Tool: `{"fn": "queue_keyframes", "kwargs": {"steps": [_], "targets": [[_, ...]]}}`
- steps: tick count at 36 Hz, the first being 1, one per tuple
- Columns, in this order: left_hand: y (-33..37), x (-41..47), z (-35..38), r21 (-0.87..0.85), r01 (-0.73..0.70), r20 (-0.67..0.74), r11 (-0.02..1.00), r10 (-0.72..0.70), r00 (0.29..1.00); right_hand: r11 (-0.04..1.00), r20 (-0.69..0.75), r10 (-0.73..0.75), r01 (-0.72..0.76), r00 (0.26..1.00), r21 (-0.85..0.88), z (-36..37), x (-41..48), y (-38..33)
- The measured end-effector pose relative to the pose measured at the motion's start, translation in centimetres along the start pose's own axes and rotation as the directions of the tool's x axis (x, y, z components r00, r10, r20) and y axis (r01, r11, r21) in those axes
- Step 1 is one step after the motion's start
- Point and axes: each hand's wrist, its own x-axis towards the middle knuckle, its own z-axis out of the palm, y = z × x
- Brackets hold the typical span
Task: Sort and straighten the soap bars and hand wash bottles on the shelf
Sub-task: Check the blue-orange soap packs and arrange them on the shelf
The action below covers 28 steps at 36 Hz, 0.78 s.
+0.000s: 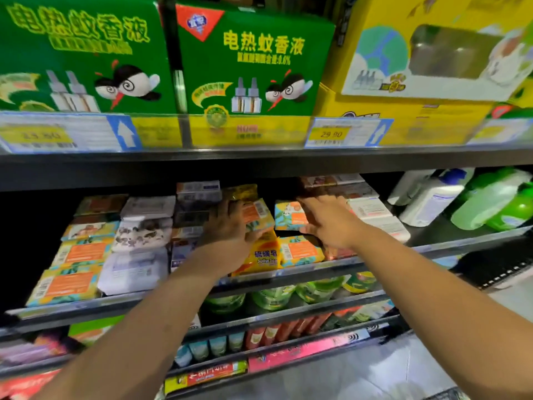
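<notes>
Orange-and-teal wrapping shows under the curled fingers of the left grip [230,226], which pinches a tilted soap bar [256,215], thumb beneath its near edge and fingers over the top. The right grip [326,223] lies just to the right, fingers straight and flat against a second matching bar [288,216]; whether it presses or merely touches I cannot tell. Both bars sit mid-shelf [317,268], just behind a yellow sulphur soap [264,255] and a front-row orange bar [300,251] at the near rim. The coming move turns on one relation: the tilted soap bar lies between the two grips, its long axis seemingly slanted off the left-to-right line that the front-row orange bar keeps. The left grip, nearer and holding it, looks best placed to turn it square. Further left run rows of matching bars [80,252] and white packs [135,264]. At the far right the hand wash bottles [427,203] lean, white and green, well apart from either grip
</notes>
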Motion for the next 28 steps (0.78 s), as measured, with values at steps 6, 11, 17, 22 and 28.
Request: {"fn": "queue_keyframes", "kwargs": {"steps": [6,11,17,22,28], "targets": [[-0.2,0.3,1.9,0.075,-0.008,0.04,0.997,0.005,0.999,0.993,0.131,-0.051,0.036,0.99,0.111,1.1,2.0,0.2],[-0.3,0.5,1.8,0.038,-0.02,0.031,0.999,0.019,0.999,0.988,0.25,-0.093,0.059,0.964,0.14,0.9,3.3,0.9],[-0.3,0.8,1.7,-0.008,-0.015,0.063,1.0,0.015,0.998,0.995,0.317,-0.07,0.043,0.946,0.09,0.6,2.8,1.2],[-0.1,1.3,0.2,0.021,-0.029,0.089,0.999,0.027,0.996,1.0,0.255,-0.02,0.024,0.967,-0.012,0.5,0.9,1.1],[-0.2,3.6,0.1,0.144,-0.139,0.0,0.98,0.141,0.99,0.991,0.151,0.131,-0.134,0.98,0.014,2.0,-1.1,2.9]]}}
